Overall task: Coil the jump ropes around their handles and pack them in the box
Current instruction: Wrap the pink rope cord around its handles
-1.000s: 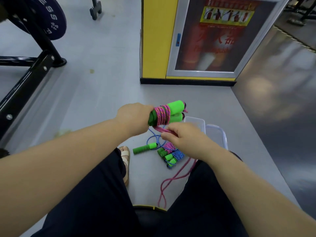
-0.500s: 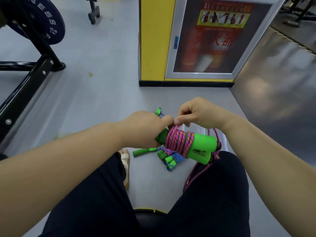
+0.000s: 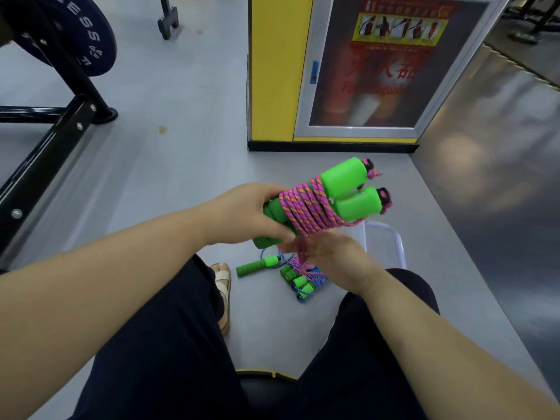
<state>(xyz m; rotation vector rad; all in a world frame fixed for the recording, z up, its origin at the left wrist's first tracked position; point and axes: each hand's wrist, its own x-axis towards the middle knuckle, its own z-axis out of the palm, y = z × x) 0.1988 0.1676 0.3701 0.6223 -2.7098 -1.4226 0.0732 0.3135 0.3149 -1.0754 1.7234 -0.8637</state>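
My left hand (image 3: 245,213) grips the lower ends of two green foam handles (image 3: 348,189) held side by side, pointing up and right. Pink cord (image 3: 306,209) is wound in several turns around their middle. Just below the bundle, my right hand (image 3: 336,257) pinches the loose pink cord that runs down from the coil. On the floor under my hands lie more jump ropes (image 3: 298,278): a single green handle with blue cord and a coiled bundle. A clear plastic box (image 3: 391,244) stands on the floor to the right, partly hidden by my right hand.
I sit on a stool with a yellow rim (image 3: 263,374), knees apart, a sandalled foot (image 3: 222,286) by the ropes. A yellow column with a fire-extinguisher cabinet (image 3: 363,71) stands ahead. A black weight rack with a plate (image 3: 60,95) is at the left.
My right hand has come from above the handles to below them, carrying the pink cord round. The bundle has lifted and tilted up to the right.
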